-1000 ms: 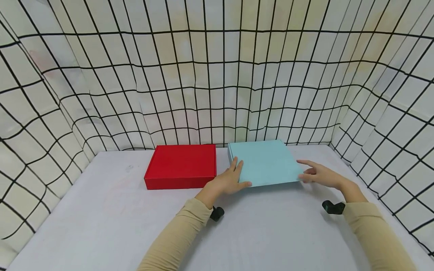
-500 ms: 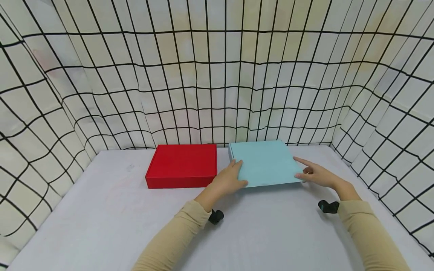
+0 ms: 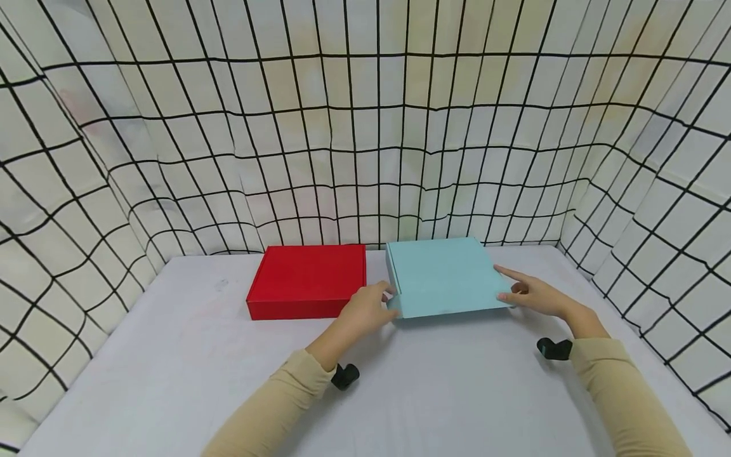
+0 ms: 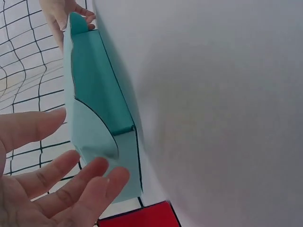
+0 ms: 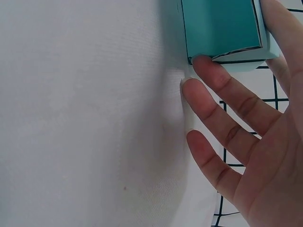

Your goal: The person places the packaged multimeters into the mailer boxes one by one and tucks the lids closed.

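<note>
A light blue cardboard box (image 3: 442,273) lies at the back of the table, its lid (image 3: 451,295) overhanging the front, where the darker teal front wall (image 4: 102,82) shows beneath. My left hand (image 3: 367,310) is at the box's front left corner, fingers spread; in the left wrist view its fingertips lie against a curved side flap (image 4: 92,125) of the lid. My right hand (image 3: 537,296) touches the front right corner, index finger pointing along the right side. In the right wrist view, a fingertip (image 5: 208,68) meets the box's lower corner and the other fingers stay extended.
A closed red box (image 3: 311,279) lies left of the blue one, with my left hand close to its right front corner. White cloth covers the table (image 3: 445,387). Black netting (image 3: 377,127) over white walls encloses the back and both sides.
My left hand has slid left and down off the lid's top to its front left corner, where the side flap now shows. The right hand has shifted slightly left along the box's edge.
</note>
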The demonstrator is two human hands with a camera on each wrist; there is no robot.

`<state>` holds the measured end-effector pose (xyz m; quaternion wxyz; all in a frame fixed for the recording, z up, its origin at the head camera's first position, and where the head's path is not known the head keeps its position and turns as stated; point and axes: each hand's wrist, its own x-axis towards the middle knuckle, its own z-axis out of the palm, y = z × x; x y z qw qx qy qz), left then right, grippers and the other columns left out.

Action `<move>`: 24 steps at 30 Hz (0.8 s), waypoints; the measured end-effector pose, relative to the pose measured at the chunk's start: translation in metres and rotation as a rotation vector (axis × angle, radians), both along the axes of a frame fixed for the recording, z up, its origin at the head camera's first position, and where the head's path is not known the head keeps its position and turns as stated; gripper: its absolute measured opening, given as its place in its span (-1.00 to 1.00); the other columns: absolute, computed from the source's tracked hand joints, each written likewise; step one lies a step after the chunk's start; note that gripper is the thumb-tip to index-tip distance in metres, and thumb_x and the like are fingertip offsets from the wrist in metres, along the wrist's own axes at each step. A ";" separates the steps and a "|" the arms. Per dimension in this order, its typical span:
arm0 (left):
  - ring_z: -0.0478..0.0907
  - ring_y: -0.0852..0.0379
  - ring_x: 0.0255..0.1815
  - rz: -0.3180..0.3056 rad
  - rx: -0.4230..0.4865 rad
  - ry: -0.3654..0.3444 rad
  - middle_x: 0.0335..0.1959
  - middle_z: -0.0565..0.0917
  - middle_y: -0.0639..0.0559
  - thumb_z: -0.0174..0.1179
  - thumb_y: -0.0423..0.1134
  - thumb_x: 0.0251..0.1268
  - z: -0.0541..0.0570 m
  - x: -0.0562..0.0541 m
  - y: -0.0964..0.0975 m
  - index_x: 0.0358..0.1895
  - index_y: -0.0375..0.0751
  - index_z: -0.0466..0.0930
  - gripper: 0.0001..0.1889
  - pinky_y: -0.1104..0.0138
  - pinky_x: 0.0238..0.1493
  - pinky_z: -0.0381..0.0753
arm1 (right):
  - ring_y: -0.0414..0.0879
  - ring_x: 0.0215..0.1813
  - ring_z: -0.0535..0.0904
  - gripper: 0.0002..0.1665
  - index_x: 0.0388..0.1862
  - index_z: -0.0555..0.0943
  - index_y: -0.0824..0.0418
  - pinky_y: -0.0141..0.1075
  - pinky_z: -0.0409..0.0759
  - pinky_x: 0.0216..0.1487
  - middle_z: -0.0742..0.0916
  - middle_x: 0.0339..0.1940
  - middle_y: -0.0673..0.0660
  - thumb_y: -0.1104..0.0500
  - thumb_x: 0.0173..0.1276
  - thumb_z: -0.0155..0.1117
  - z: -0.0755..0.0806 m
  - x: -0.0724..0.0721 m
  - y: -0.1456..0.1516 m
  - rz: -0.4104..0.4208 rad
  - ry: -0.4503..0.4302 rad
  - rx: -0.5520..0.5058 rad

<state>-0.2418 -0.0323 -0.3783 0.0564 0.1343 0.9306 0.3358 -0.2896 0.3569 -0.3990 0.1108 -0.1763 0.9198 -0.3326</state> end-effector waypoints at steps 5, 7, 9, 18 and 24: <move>0.64 -0.08 -0.03 -0.022 -0.008 -0.028 0.14 0.67 -0.22 0.42 -0.27 0.27 -0.003 0.001 -0.001 0.20 -0.26 0.59 -0.55 0.14 -0.13 0.73 | 0.09 0.05 0.54 -0.02 0.71 0.03 0.12 0.01 0.52 0.04 0.61 0.09 0.31 -0.05 0.51 0.30 0.000 -0.001 0.000 0.008 0.001 -0.009; 0.63 -0.10 0.00 -0.026 -0.010 -0.027 0.17 0.65 -0.23 0.43 -0.28 0.26 -0.004 0.001 0.000 0.21 -0.27 0.58 -0.53 0.12 -0.11 0.73 | 0.08 0.03 0.54 -0.02 0.71 0.02 0.12 0.00 0.52 0.04 0.62 0.08 0.30 -0.05 0.51 0.30 0.001 -0.001 0.001 0.007 -0.001 -0.007; 0.62 -0.11 0.04 -0.026 -0.002 -0.032 0.18 0.64 -0.23 0.44 -0.28 0.26 -0.005 0.000 0.000 0.22 -0.27 0.57 -0.52 0.10 -0.08 0.73 | 0.08 0.03 0.55 -0.02 0.71 0.03 0.12 0.01 0.52 0.04 0.62 0.08 0.31 -0.05 0.51 0.30 0.001 -0.002 0.001 0.007 -0.002 -0.006; 0.59 -0.11 0.11 -0.038 0.042 -0.049 0.20 0.63 -0.22 0.43 -0.29 0.26 -0.008 -0.003 0.002 0.23 -0.33 0.54 -0.51 0.09 0.00 0.70 | 0.08 0.04 0.54 -0.03 0.71 0.03 0.11 0.02 0.52 0.05 0.60 0.10 0.31 -0.04 0.51 0.30 0.001 -0.002 0.001 0.014 -0.009 -0.015; 0.59 -0.13 0.12 -0.043 0.057 -0.038 0.17 0.64 -0.24 0.44 -0.31 0.25 -0.011 -0.005 0.003 0.21 -0.36 0.54 -0.52 0.10 -0.02 0.70 | 0.05 0.02 0.52 -0.03 0.71 0.03 0.12 -0.02 0.51 0.03 0.60 0.08 0.29 -0.05 0.51 0.30 0.000 -0.001 0.001 0.003 -0.007 -0.012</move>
